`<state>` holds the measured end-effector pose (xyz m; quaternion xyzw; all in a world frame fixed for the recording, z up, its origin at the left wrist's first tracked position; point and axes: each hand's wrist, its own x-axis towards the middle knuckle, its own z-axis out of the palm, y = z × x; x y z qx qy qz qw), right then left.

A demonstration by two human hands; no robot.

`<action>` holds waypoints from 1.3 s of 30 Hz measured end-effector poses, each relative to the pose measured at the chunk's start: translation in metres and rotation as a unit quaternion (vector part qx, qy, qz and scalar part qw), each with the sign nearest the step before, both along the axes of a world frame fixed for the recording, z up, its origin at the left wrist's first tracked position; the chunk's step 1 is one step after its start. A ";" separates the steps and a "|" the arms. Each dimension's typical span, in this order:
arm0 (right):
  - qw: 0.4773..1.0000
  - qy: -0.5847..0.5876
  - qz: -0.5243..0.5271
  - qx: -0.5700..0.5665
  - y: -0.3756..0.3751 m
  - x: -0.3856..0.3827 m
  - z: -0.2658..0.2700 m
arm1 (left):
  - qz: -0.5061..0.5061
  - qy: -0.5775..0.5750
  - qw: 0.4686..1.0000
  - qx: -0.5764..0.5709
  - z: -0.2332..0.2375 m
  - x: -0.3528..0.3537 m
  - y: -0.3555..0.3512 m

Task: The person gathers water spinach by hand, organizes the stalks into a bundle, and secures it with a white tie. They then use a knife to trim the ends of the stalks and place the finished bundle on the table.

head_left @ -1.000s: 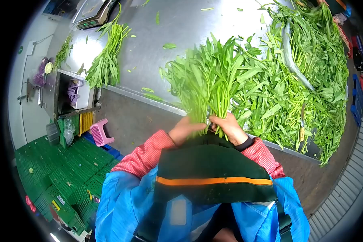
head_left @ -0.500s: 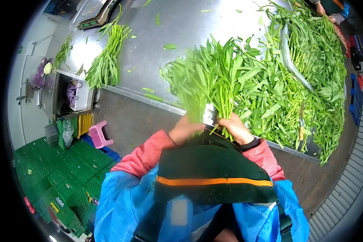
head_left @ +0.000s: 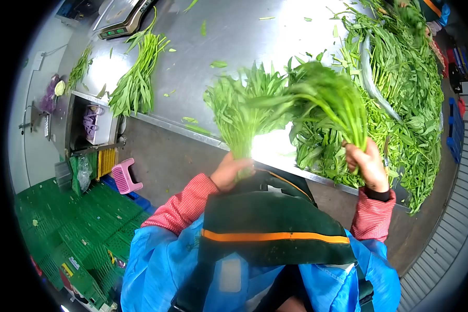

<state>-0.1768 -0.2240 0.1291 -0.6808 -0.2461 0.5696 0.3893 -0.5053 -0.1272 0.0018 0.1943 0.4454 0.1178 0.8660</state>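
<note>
My left hand (head_left: 231, 171) is closed round the stem ends of a bunch of water spinach (head_left: 239, 112), its leaves fanning out over the table edge. Off to the right, my right hand (head_left: 366, 164) grips the stems of a second bunch (head_left: 330, 96); its leafy tops bend leftward and are smeared by motion. Behind and to the right of that hand lies a large pile of loose water spinach (head_left: 400, 78). A knife (head_left: 386, 151) is partly visible in the pile, close by my right hand.
The metal table (head_left: 192, 83) carries a gathered bunch (head_left: 140, 73), scattered leaves and a scale (head_left: 122, 21). Another person's sleeve (head_left: 443, 14) shows at the far right. A pink stool (head_left: 126, 176) and green pallets (head_left: 73, 223) are on the floor at left.
My hands have moved apart. The right one has swung its bunch out to the right, the tops trailing left. My left hand, still holding its bunch, has shifted slightly left.
</note>
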 end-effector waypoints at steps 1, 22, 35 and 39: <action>1.000 0.013 -0.004 0.020 0.000 0.005 0.010 | 0.000 -0.002 1.000 -0.003 -0.001 0.001 0.001; 0.959 -0.208 0.081 0.174 0.010 -0.117 -0.099 | 0.094 -0.077 0.982 0.142 0.048 0.066 0.014; 0.938 -0.243 0.218 0.116 -0.003 -0.083 -0.080 | 0.164 0.038 0.966 0.195 0.025 0.059 0.023; 0.997 -0.063 0.040 0.027 -0.006 -0.026 -0.046 | 0.122 0.024 0.952 0.279 0.000 0.037 0.037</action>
